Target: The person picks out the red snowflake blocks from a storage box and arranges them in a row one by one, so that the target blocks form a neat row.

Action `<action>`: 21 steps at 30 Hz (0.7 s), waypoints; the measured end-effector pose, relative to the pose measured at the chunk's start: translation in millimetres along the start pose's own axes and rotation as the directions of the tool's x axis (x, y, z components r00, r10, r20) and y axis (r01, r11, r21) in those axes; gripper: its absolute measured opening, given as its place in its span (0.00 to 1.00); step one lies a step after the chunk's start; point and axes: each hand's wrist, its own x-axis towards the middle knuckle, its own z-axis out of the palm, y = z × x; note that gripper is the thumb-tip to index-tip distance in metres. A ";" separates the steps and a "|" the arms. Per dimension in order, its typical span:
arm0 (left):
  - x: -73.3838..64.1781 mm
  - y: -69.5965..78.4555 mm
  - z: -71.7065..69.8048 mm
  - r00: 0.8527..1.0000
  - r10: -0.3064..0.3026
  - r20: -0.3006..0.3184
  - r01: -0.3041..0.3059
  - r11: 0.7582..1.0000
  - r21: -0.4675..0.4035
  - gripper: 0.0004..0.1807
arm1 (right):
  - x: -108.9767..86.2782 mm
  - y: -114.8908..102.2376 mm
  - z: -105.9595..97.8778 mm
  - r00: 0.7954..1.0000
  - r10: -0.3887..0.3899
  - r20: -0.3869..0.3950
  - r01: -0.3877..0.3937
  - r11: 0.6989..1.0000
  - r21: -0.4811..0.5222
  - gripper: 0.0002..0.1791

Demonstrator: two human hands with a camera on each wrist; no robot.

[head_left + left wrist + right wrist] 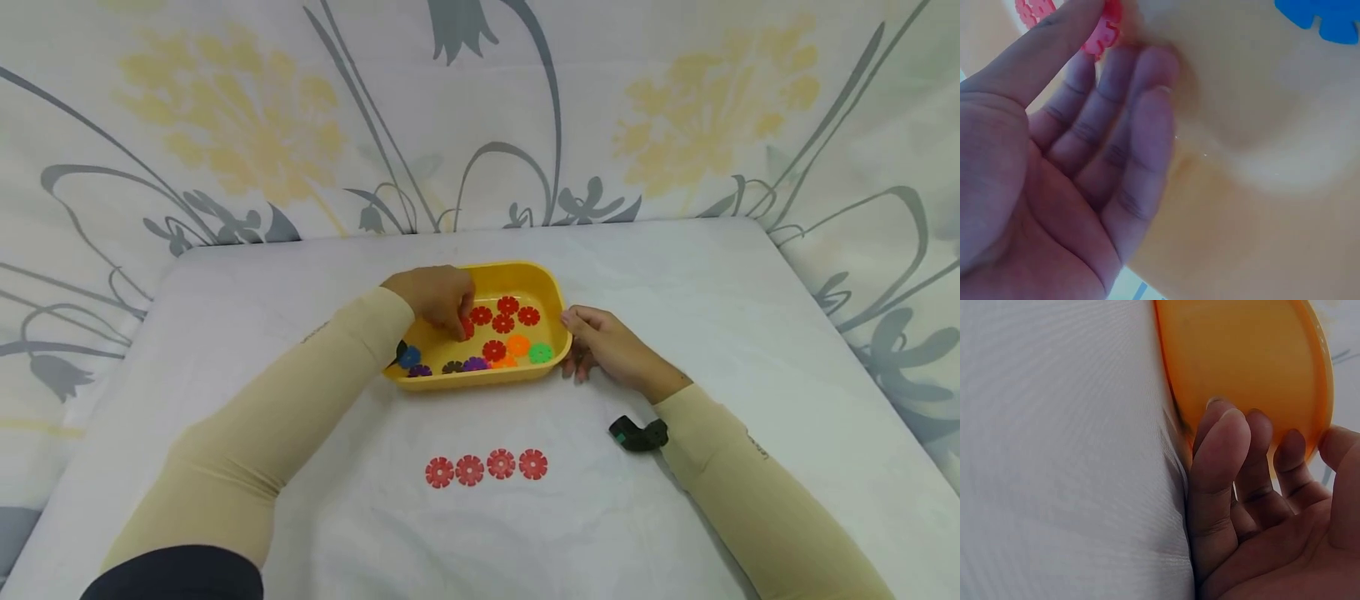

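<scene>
My left hand (438, 296) reaches over the rim into a yellow plastic tray (551, 287). In the left wrist view its thumb and fingers (1154, 131) pinch a red notched disc (1102, 40), partly hidden by the thumb. Other red notched discs (507, 305) lie near it in the tray. At the tray's right end, my right hand (611, 346) grips the edge, thumb at the rim. The right wrist view shows its curled fingers (1219, 456) against the tray's outer wall (1247, 356).
Orange (518, 345), green (541, 353), blue (409, 357) and purple discs (475, 364) lie along the tray's near side. Several red discs (469, 470) form a row on the white cloth before the tray. A black device (637, 434) is by the right wrist. A patterned curtain (480, 108) stands behind.
</scene>
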 end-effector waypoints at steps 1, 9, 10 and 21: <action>-0.1 0.0 0.1 1.000 0.007 -0.002 -0.007 1.000 -0.007 0.14 | 0.3 -0.1 0.3 1.000 -0.003 0.001 0.003 1.000 -0.001 0.22; -2.1 1.0 -0.1 0.994 0.112 0.009 -0.111 0.991 -0.077 0.07 | 0.7 3.1 1.9 1.000 0.015 -0.002 -0.015 1.000 -0.007 0.22; -3.5 1.5 -0.7 0.993 0.122 0.001 -0.121 0.989 -0.084 0.07 | 0.6 3.7 2.2 1.000 0.017 0.002 -0.017 1.000 -0.008 0.22; -60.8 7.6 -6.6 0.922 0.307 -0.235 -0.355 0.913 -0.202 0.06 | -1.3 0.6 2.1 1.000 -0.010 0.000 0.010 1.000 -0.004 0.23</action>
